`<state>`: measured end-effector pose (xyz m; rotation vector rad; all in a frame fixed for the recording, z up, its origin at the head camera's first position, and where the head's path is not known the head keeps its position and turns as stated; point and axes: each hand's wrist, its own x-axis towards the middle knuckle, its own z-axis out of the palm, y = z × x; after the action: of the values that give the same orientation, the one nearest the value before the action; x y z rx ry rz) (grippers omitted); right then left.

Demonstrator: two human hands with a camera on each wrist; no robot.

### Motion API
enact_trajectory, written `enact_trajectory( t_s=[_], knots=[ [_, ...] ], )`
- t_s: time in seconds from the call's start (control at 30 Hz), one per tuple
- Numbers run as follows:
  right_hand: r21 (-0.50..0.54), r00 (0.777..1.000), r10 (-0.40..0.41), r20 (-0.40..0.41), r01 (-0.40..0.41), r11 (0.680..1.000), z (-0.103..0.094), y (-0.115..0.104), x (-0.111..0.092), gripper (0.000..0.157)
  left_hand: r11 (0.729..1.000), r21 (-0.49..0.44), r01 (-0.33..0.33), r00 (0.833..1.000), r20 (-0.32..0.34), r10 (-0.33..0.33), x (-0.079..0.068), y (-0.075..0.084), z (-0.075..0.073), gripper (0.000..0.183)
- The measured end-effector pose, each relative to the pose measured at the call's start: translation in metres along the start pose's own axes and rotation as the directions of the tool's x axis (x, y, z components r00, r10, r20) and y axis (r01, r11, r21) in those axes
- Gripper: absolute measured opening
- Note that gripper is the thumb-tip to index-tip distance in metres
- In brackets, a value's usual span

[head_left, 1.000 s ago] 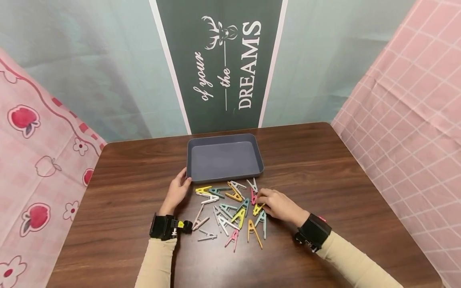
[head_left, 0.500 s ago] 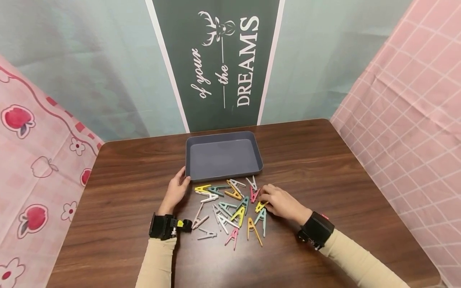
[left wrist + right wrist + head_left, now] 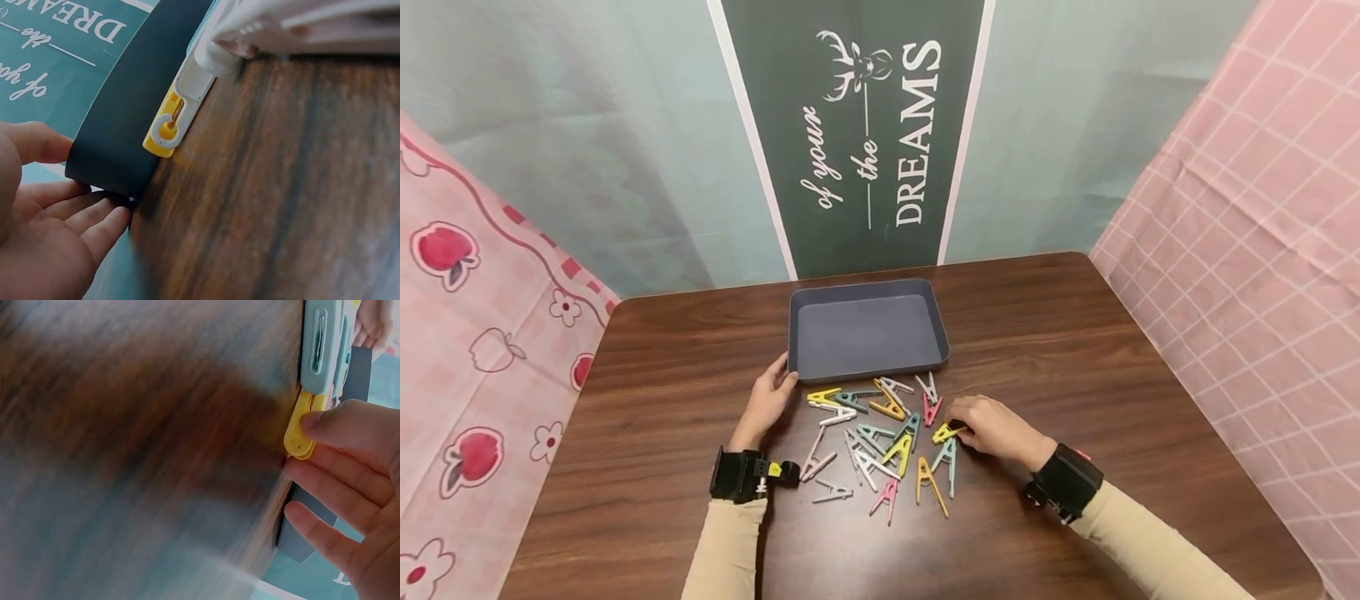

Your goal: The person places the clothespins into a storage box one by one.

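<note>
The dark grey tray (image 3: 865, 329) lies on the table. My left hand (image 3: 769, 404) holds its near left corner; in the left wrist view, the thumb (image 3: 47, 144) is at the rim and the other fingers lie against the side wall. My right hand (image 3: 1000, 429) pinches a yellow clothespin (image 3: 946, 433) at the right of a loose spread of clothespins. In the right wrist view, the thumb (image 3: 337, 422) presses on that clothespin and fingers lie behind it. A mint clothespin (image 3: 946, 458) lies just nearer, and a pink clothespin (image 3: 931, 410) farther left.
Several other clothespins lie in front of the tray, among them a white clothespin (image 3: 874, 467), an orange clothespin (image 3: 928, 485) and a grey clothespin (image 3: 832, 490). The brown table (image 3: 1052, 333) meets patterned cloth at the back and sides.
My right hand has drawn slightly back to the right, away from the pink clothespin, which now shows fully. The yellow clothespin has shifted slightly with it. My left hand stays at the tray corner.
</note>
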<state>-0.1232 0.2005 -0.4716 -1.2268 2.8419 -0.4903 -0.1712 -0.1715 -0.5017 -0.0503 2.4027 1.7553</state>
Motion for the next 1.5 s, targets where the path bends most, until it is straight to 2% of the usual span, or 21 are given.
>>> enact_trajectory(
  t_s=[0.37, 0.63, 0.8, 0.97, 1.23, 1.5],
  knots=[
    [0.008, 0.999, 0.027, -0.017, -0.027, 1.000, -0.011, 0.001, 0.005, 0.015, 0.996, -0.058, 0.061, 0.998, 0.028, -0.059, 0.000, -0.001, 0.001, 0.057],
    [0.036, 0.997, 0.057, -0.059, -0.055, 0.998, -0.024, 0.000, 0.020, 0.020, 0.994, -0.028, 0.107, 0.994, 0.013, -0.107, -0.002, -0.001, -0.003, 0.058],
    [0.061, 0.990, 0.116, -0.083, -0.111, 0.992, -0.035, 0.002, 0.032, 0.021, 0.993, -0.029, 0.110, 0.994, 0.008, -0.110, -0.001, -0.001, -0.003, 0.058],
    [0.092, 0.985, 0.137, -0.103, -0.128, 0.987, -0.040, 0.006, 0.043, 0.021, 0.994, -0.044, 0.101, 0.995, -0.011, -0.102, -0.002, 0.000, -0.001, 0.056],
    [0.117, 0.977, 0.177, -0.118, -0.164, 0.980, -0.041, 0.014, 0.057, 0.021, 0.995, -0.030, 0.094, 0.995, -0.034, -0.095, -0.002, 0.001, 0.001, 0.056],
    [0.118, 0.969, 0.218, -0.114, -0.205, 0.972, -0.039, 0.022, 0.068, 0.023, 0.991, -0.031, 0.126, 0.992, -0.025, -0.127, -0.002, 0.003, 0.001, 0.056]
  ],
)
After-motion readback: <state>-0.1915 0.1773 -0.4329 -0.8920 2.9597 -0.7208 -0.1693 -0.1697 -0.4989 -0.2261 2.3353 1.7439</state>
